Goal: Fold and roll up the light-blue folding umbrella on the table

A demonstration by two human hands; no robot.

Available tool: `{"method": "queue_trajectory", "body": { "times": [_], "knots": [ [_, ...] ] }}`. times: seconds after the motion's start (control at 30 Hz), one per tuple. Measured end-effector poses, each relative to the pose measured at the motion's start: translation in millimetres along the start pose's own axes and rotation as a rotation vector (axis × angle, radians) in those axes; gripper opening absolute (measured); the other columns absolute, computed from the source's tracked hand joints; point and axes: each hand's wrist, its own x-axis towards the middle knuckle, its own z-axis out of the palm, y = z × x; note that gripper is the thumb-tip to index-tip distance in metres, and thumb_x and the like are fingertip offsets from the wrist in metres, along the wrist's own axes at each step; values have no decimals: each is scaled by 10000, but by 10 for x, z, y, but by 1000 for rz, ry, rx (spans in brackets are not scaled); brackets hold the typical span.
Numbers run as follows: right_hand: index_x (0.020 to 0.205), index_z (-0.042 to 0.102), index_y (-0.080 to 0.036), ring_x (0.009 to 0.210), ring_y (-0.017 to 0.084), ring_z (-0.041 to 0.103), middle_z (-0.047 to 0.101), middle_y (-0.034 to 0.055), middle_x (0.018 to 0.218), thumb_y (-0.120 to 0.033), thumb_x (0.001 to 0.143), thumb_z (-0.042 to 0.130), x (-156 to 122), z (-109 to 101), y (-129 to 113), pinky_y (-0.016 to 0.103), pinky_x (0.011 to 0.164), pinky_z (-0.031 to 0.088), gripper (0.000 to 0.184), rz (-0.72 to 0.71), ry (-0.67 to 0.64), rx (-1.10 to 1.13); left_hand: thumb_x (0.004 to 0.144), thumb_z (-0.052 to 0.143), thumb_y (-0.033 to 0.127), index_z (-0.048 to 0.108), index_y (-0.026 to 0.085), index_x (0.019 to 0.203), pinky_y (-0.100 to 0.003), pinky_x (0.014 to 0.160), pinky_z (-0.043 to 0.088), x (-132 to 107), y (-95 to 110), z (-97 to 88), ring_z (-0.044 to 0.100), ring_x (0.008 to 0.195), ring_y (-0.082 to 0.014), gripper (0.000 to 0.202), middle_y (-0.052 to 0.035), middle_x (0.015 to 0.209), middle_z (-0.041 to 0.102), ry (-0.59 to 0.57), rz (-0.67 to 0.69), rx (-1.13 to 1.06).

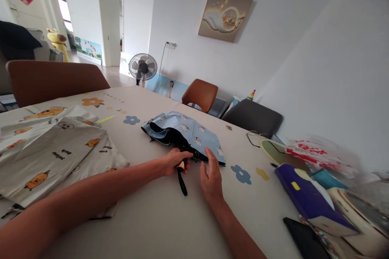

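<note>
A light blue folding umbrella (pixel 194 129) with a black lining lies loosely folded on the table, its canopy pointing away from me. My left hand (pixel 176 162) is closed around its short handle, from which a black wrist strap (pixel 182 184) hangs toward me. My right hand (pixel 212 176) is open beside the canopy's near right edge, fingers stretched forward; whether the fingertips touch the cloth I cannot tell. To the left, a cream umbrella (pixel 69 149) printed with yellow ducks lies spread and crumpled, partly behind my left forearm.
On the right of the table (pixel 146 218) are glasses (pixel 258 135), a purple box (pixel 310 194), a black phone-like slab (pixel 304 238), a cream round container (pixel 361 214) and a red-and-white plastic bag (pixel 319 153). Chairs (pixel 57 79) stand around it, with a fan (pixel 142 66) beyond.
</note>
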Motion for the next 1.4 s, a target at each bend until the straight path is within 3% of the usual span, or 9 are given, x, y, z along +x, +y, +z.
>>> {"method": "queue_trajectory", "body": {
  "times": [0.13, 0.33, 0.5, 0.7, 0.83, 0.97, 1.1, 1.27, 1.4],
  "knots": [
    [1388, 327, -200, 1301, 214, 362, 430, 92, 1390, -169, 878, 332, -2, -2, -3, 453, 1052, 325, 511, -67, -41, -19, 759, 577, 247, 512, 136, 656, -226, 366, 436, -73, -110, 91, 502, 405, -99, 165, 28, 506, 511, -50, 24, 53],
    [1249, 525, -223, 1218, 210, 467, 538, 58, 1300, -123, 840, 334, 14, -18, 12, 454, 1042, 333, 462, -161, -212, 30, 791, 537, 307, 536, 106, 591, -242, 424, 480, -154, -126, 175, 537, 438, -116, 283, -29, 508, 553, -157, -41, 137],
    [1275, 464, -194, 1156, 211, 517, 585, 87, 1234, -155, 875, 324, 20, -9, 25, 457, 992, 383, 426, -41, -164, 94, 842, 444, 528, 574, 103, 757, -336, 474, 529, -114, -92, 116, 586, 526, -159, 452, -49, 623, 585, -160, -106, -10],
    [1268, 407, -185, 1184, 209, 498, 599, 96, 1225, -171, 897, 331, -10, 20, -10, 458, 995, 362, 379, -15, -165, 116, 889, 413, 431, 548, 108, 752, -352, 455, 524, -95, -92, 102, 546, 465, -134, 376, -28, 606, 555, -146, -135, -13],
    [1250, 413, -170, 1166, 222, 506, 599, 121, 1204, -182, 867, 385, 34, -42, 50, 465, 997, 340, 383, -55, -26, 20, 898, 385, 388, 501, 124, 664, -266, 335, 429, -108, -67, 146, 484, 383, -114, 371, -6, 550, 503, -46, -128, 33],
    [1216, 444, -153, 1148, 251, 508, 572, 142, 1211, -246, 823, 414, 215, -259, 213, 437, 948, 379, 405, 215, 151, -61, 892, 394, 366, 460, 150, 656, -223, 302, 355, -138, -27, 176, 457, 364, -97, 327, 12, 537, 481, 14, -179, -4],
    [1150, 518, -141, 1077, 272, 545, 593, 149, 1158, -316, 786, 421, 401, -510, 380, 400, 889, 407, 416, 635, -8, -231, 885, 406, 370, 464, 151, 683, -227, 319, 368, -135, -27, 156, 468, 381, -99, 304, 15, 546, 485, 7, -224, -45],
    [903, 630, -154, 937, 281, 594, 658, 151, 993, -352, 738, 501, 479, -715, 548, 374, 775, 433, 288, 802, -117, -312, 874, 442, 404, 472, 145, 686, -226, 329, 375, -112, -68, 114, 479, 394, -98, 321, 14, 560, 491, -29, -202, -42],
    [665, 612, -161, 689, 213, 620, 655, 101, 691, -361, 712, 545, 483, -824, 611, 287, 570, 435, 216, 895, -189, -238, 858, 486, 406, 466, 149, 673, -215, 331, 366, -122, -69, 106, 477, 396, -91, 317, 17, 560, 497, -26, -179, -33]
  ]
}}
